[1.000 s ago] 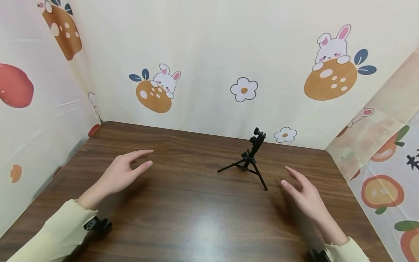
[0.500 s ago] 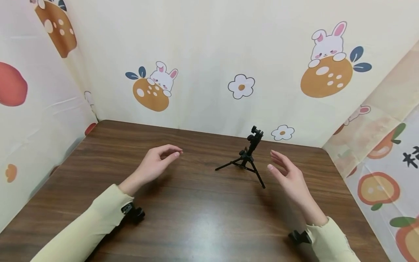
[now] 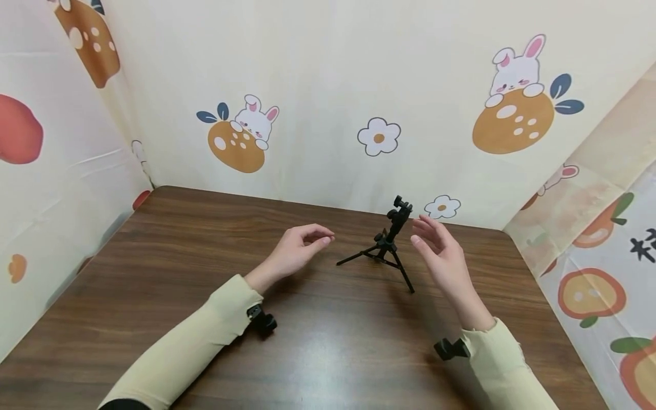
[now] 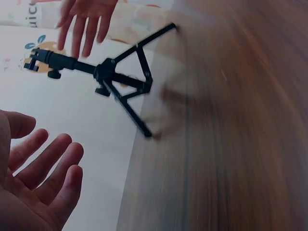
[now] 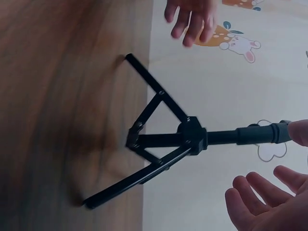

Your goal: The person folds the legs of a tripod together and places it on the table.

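A small black tripod (image 3: pixel 388 242) stands on its spread legs near the back of the table, its clamp head (image 3: pixel 403 204) tilted to the right. To its left my left hand (image 3: pixel 289 250) hovers with loosely bent fingers, apart from the nearest leg. On the other side my right hand (image 3: pixel 442 256) is raised close beside the upper part, thumb and fingers spread apart. Both wrist views show the tripod between the two hands. In the right wrist view the thumb (image 5: pixel 299 132) overlaps the upper end of the column; contact cannot be told. Neither hand holds anything.
The brown wooden table (image 3: pixel 169 273) meets a patterned cloth backdrop (image 3: pixel 318 114) right behind the tripod. More cloth hangs at the left and right sides. A small black device (image 3: pixel 262 320) sits at the left wrist, another black device (image 3: pixel 451 348) at the right.
My left hand has moved right across the table toward the tripod. My right hand has moved forward and a little left, nearer its upper part. The tripod stands where it was.
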{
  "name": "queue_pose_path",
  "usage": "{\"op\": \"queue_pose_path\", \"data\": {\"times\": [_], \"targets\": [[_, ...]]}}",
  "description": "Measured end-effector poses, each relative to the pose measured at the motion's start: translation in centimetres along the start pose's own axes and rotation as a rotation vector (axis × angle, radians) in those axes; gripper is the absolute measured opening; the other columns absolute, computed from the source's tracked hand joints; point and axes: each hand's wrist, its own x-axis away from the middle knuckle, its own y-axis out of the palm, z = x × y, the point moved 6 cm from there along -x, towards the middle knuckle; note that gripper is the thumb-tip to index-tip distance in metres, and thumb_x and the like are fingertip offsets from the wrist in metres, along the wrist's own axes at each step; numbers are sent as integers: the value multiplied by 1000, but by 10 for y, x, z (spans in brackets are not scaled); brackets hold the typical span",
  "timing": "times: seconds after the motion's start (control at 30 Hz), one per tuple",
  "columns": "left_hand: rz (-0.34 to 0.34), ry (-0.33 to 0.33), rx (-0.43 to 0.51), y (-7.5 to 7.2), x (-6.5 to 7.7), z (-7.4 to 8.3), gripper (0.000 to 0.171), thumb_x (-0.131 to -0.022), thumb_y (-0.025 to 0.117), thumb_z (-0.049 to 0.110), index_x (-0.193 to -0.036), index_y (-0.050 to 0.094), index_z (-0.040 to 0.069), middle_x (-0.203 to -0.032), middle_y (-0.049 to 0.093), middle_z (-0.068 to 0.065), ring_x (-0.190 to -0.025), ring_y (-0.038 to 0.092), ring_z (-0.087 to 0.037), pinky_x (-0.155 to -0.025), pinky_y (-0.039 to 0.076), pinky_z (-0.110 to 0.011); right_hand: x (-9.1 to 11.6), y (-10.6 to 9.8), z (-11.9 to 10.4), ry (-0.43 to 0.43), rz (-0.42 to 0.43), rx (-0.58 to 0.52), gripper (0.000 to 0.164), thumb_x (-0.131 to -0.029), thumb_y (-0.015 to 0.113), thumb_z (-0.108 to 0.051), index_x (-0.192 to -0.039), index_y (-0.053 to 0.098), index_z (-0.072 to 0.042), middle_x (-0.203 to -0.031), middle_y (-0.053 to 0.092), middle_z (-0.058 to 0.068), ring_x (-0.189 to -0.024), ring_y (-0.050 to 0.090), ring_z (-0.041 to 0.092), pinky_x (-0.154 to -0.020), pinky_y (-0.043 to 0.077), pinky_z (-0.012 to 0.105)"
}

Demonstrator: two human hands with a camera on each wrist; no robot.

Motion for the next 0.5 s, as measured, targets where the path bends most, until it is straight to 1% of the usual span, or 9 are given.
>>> {"op": "queue_pose_path", "data": {"times": [0.07, 0.13, 0.3, 0.4, 0.5], "targets": [[3, 4, 13, 10, -6, 2, 17, -100, 62, 17, -111, 72, 8, -109, 73, -9, -95, 68, -16, -82, 53, -32, -5, 1, -3, -12, 12, -14, 54, -102, 59, -28, -152, 41, -17, -144, 53, 11, -130, 50, 25, -100, 43, 22], [8, 4, 11, 19, -11, 4, 16, -100, 63, 18, -111, 73, 11, -108, 73, -5, -93, 67, -13, -80, 53, -31, -10, 3, -7, -19, 25, -22, 55, -102, 59, -28, -152, 40, -18, -144, 53, 10, -130, 51, 25, -101, 43, 25], [6, -10, -12, 38, -22, 5, 17, -99, 65, 19, -111, 73, 11, -107, 73, -3, -91, 66, -10, -79, 52, -31, -18, 6, -13, -14, 52, -57, 56, -100, 62, -29, -152, 41, -22, -145, 52, 9, -130, 51, 23, -104, 42, 33], [-12, -19, -22, 47, -28, 5, 16, -98, 66, 19, -111, 73, 13, -106, 73, -1, -92, 66, -10, -80, 52, -30, -23, 9, -17, -22, 75, -92, 55, -99, 64, -28, -150, 44, -22, -143, 53, 10, -129, 51, 21, -104, 42, 32], [-38, -30, -31, 55, -32, 4, 17, -96, 68, 18, -112, 73, 14, -105, 73, 2, -93, 66, -10, -81, 52, -30, -27, 12, -22, -57, 98, -133, 53, -98, 66, -24, -148, 47, -19, -141, 55, 9, -127, 52, 20, -103, 42, 30]]}}
